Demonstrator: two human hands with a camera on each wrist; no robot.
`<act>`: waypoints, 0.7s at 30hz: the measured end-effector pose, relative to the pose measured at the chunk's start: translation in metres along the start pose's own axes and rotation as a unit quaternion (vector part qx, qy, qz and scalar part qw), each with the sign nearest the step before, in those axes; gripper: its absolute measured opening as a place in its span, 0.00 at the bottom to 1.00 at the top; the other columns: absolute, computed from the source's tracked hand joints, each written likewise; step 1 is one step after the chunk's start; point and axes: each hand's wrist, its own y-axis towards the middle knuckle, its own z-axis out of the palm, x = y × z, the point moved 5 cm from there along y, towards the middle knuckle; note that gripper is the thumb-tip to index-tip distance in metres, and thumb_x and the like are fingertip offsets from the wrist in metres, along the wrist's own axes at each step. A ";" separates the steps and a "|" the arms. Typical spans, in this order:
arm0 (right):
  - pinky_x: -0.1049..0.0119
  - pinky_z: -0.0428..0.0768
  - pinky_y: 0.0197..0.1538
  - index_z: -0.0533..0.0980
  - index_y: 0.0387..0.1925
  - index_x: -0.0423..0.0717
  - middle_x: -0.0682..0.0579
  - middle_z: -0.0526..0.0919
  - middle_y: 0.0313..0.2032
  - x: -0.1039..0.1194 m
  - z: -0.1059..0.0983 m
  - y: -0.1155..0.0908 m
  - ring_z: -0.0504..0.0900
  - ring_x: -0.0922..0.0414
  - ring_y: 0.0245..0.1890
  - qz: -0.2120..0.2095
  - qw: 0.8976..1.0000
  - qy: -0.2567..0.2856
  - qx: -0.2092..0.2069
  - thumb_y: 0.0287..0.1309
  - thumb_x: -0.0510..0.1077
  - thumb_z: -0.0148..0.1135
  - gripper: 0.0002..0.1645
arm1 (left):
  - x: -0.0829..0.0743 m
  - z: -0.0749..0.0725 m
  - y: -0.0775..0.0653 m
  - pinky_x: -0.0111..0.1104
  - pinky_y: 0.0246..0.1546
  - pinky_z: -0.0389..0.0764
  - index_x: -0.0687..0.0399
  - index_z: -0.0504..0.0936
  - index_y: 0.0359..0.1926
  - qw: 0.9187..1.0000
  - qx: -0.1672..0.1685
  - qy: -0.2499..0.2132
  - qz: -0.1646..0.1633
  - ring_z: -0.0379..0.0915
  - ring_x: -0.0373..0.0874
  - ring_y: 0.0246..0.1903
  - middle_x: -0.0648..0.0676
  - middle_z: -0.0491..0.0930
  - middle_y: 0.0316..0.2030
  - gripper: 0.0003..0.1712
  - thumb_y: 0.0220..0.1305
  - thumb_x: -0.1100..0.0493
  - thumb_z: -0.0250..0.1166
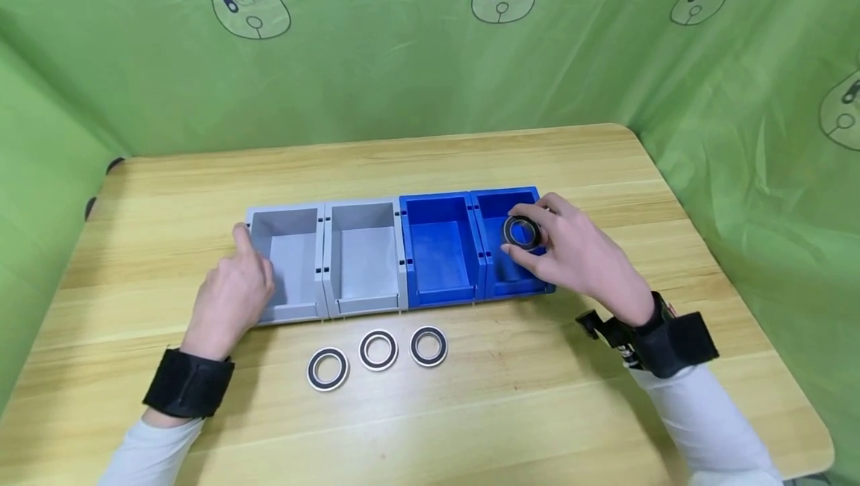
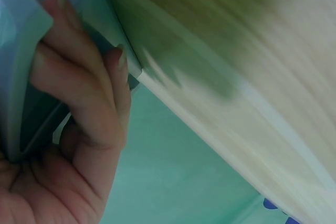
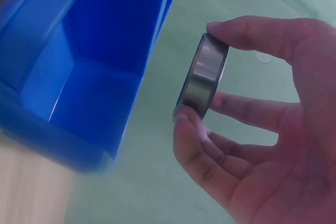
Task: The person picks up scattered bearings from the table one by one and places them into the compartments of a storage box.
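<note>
My right hand (image 1: 581, 251) pinches a ball bearing (image 3: 205, 74) by its outer edge, between thumb and fingertips. In the head view this bearing overlaps the blue bin at the right end (image 1: 513, 288). The right wrist view shows its shiny metal rim beside the blue bin. My left hand (image 1: 231, 288) grips the side wall of the grey bin at the left end (image 1: 289, 314), fingers curled around it. Three more bearings, a left one (image 1: 312, 371), a middle one (image 1: 363, 351) and a right one (image 1: 413, 346), lie flat in front of the bins.
Between the end bins stand a second grey bin (image 1: 366, 307) and a second blue bin (image 1: 443, 296), joined in one row. The wooden table (image 1: 510, 426) has rounded corners. Green cloth (image 1: 383, 75) hangs behind it and at both sides.
</note>
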 end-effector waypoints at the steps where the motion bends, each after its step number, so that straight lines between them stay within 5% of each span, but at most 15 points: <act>1: 0.65 0.72 0.27 0.81 0.55 0.42 0.42 0.78 0.39 -0.002 0.001 0.002 0.71 0.57 0.23 0.003 1.000 0.001 0.004 0.57 0.53 0.74 0.28 | 0.000 0.000 0.000 0.33 0.02 0.59 0.82 0.54 0.63 1.000 0.000 0.001 0.002 0.60 0.44 0.03 0.53 0.62 0.09 0.25 0.73 0.66 0.46; 21: 0.54 0.83 0.44 0.80 0.57 0.41 0.41 0.79 0.50 -0.024 0.034 0.030 0.80 0.49 0.41 0.060 0.994 -0.005 0.087 0.57 0.53 0.74 0.30 | 0.000 0.000 0.002 0.32 0.02 0.60 0.83 0.53 0.66 1.000 0.008 -0.001 -0.003 0.60 0.43 0.03 0.54 0.64 0.09 0.28 0.73 0.66 0.46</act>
